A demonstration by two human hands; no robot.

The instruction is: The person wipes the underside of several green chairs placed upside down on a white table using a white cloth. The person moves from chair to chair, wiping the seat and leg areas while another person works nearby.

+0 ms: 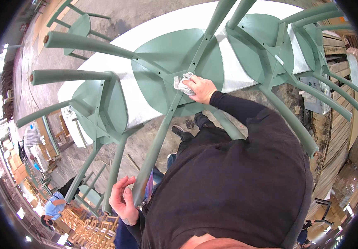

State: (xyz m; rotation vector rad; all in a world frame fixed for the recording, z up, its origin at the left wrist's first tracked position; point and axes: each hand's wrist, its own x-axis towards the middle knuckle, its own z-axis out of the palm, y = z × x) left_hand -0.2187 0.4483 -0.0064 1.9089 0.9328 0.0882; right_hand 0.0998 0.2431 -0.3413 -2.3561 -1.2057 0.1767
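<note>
Several green wooden chairs lie upside down in a row, legs pointing up. On the middle chair (158, 56), my right hand (201, 88) is closed around a crumpled whitish cloth (184, 84). The cloth rests where the cross rails meet under the seat. Lower down, my left hand (123, 198) is raised beside a leg (154, 153) of that chair. Its fingers are loosely curled and apart, with nothing in them. Another overturned chair (114, 99) is to the left, and a further one (266, 33) to the right.
A long white-covered table (131, 93) bears the overturned chairs, whose legs stick out toward me. A green chair (80, 27) stands on the floor at far left. Stacked boards (338, 116) are on the right. Bare wooden chair frames (91, 228) and a person in blue (55, 206) are lower left.
</note>
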